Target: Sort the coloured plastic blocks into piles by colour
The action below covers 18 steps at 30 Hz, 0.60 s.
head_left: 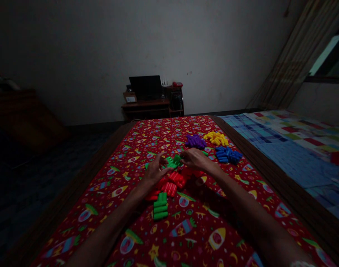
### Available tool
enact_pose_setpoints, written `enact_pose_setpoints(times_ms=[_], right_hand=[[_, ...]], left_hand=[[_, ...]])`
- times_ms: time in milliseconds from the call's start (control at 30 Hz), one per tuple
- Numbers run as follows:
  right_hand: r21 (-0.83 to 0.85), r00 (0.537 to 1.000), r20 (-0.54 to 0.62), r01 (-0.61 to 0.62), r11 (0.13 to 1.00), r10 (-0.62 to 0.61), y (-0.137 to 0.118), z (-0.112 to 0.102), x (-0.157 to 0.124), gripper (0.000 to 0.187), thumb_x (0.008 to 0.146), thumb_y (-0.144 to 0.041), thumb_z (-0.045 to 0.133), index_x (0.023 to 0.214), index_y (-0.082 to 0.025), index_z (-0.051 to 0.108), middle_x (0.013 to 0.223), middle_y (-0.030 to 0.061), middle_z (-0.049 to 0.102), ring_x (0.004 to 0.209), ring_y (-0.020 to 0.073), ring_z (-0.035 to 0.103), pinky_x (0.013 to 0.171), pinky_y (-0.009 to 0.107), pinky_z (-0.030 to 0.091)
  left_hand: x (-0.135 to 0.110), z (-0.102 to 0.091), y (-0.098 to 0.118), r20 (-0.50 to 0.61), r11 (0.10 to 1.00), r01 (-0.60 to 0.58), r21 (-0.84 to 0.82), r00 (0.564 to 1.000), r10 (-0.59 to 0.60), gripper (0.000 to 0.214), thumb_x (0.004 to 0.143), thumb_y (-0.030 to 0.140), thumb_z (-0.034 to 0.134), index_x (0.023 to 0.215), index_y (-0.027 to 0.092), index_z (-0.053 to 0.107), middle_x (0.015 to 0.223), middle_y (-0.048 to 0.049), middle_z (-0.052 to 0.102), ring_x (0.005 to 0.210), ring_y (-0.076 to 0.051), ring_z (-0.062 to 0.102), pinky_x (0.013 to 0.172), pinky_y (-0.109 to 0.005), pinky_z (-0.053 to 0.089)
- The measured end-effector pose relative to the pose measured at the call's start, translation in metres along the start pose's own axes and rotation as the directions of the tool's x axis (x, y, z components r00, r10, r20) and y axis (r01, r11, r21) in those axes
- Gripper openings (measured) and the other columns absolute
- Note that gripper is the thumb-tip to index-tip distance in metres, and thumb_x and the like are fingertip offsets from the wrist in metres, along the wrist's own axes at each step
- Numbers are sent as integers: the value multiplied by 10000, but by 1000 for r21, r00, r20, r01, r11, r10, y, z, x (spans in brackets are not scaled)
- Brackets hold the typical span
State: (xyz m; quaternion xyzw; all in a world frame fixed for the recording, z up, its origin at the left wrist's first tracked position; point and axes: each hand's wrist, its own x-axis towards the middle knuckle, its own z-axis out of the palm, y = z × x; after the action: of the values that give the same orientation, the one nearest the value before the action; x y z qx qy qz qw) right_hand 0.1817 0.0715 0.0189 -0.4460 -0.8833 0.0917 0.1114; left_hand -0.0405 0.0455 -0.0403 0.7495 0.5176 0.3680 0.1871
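Observation:
On a red rocket-print mattress (186, 230), my left hand (155, 171) and my right hand (195, 158) meet over a small cluster of green plastic blocks (173, 161). Both hands pinch at these green pieces from either side. Just below the hands lie red blocks (173, 182), and a joined stack of green blocks (160, 205) sits nearer to me. Farther out are separate heaps of purple blocks (195, 141), yellow blocks (216, 138) and blue blocks (228, 154).
A second mattress with a blue checked sheet (292, 148) lies to the right, past a wooden edge. A low desk with a dark laptop (146, 87) stands by the far wall. The floor on the left is dark.

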Motion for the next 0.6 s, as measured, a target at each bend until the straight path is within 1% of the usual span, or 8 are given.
enact_pose_setpoints(times_ms=[100,167,233,333,433,500,567,600], right_hand=[[-213,981,17,-184,960,192,17,-16,-5,269,870,-248,517,1061,-136,670,999,137,680,906,210,618,683,254,378],[-292,952,44,-279,915,304,27,-20,-7,315,867,-239,498,1125,-142,651,1028,149,678,952,232,626,709,266,405],[-339,927,41,-337,878,372,33,-19,-7,340,870,-199,461,1152,-146,642,1013,155,685,972,237,633,728,273,422],[-376,908,-1,-389,841,419,35,-16,-8,357,881,-151,418,1161,-141,640,1002,170,688,1001,239,635,749,274,431],[-366,909,-58,-405,838,414,31,-21,-9,349,904,-173,398,1145,-139,648,1004,176,687,991,244,637,736,273,426],[-323,925,-105,-380,867,366,26,-25,-10,330,924,-208,393,1091,-140,670,994,170,689,945,239,644,715,270,412],[-237,953,-133,-296,925,271,18,-24,-9,306,935,-229,408,1032,-137,683,947,157,695,874,221,644,697,267,392],[-178,970,-139,-222,959,198,13,-21,-9,288,937,-233,427,1034,-133,679,922,146,697,843,208,639,693,264,384]], left_hand=[[-1,-3,-7,11,978,-55,201,998,54,241,805,389,615,950,197,623,918,-47,628,842,-198,606,740,-311,476],[0,-3,-11,56,952,-47,301,998,32,227,815,406,605,859,186,645,934,-69,634,876,-215,607,758,-318,472],[2,-3,-11,85,925,-7,380,996,-27,255,794,412,631,887,178,666,941,-85,654,918,-237,611,780,-324,467],[5,-1,-6,125,888,70,455,982,-141,275,772,379,656,960,180,684,986,-93,690,959,-251,620,791,-310,455],[7,-1,-3,146,872,123,473,966,-215,230,779,328,629,952,191,694,963,-77,709,885,-224,643,737,-279,450],[8,-4,-6,127,877,122,464,971,-202,234,770,313,615,948,186,698,942,-79,711,859,-221,646,719,-276,453],[10,-8,-11,90,898,96,429,985,-149,270,748,320,616,957,173,702,925,-88,712,830,-225,647,710,-285,464],[11,-11,-12,78,915,69,397,991,-109,286,736,332,618,956,172,706,912,-87,713,811,-224,647,707,-290,470]])
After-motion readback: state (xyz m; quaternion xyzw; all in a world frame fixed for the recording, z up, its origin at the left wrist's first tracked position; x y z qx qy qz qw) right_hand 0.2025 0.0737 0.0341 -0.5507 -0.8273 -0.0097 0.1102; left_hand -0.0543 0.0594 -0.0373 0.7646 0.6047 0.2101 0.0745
